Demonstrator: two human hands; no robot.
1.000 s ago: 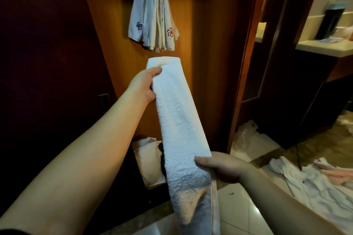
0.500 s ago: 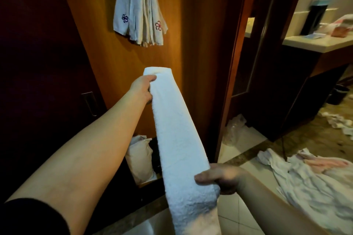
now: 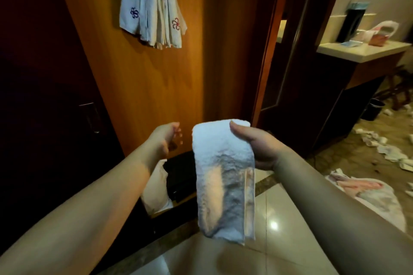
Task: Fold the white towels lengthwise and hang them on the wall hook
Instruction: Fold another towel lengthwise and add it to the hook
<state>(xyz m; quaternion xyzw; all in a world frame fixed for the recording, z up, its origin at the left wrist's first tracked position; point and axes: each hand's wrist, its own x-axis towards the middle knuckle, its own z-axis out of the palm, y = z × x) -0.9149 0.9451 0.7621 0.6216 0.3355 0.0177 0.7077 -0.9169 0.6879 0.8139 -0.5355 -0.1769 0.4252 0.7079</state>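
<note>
A folded white towel [image 3: 220, 176] hangs doubled over in front of me, its fold at the top. My right hand [image 3: 257, 143] grips it at the upper right edge, thumb on the near face. Just to the towel's left, my left hand [image 3: 166, 138] holds nothing, with its fingers loosely bent. Several white towels with small flower emblems [image 3: 152, 6] hang on the wooden wall panel above; the hook is hidden behind them.
A dark cabinet door with a metal handle [image 3: 91, 116] stands at the left. A doorway and a counter [image 3: 362, 50] with bottles and a bag are at the right. Crumpled linen [image 3: 366, 194] and scraps of paper lie on the floor to the right.
The long towel strip has been folded in half and lowered. My left hand has let go of its far end; my right hand now holds the doubled towel alone. The view has tilted down.
</note>
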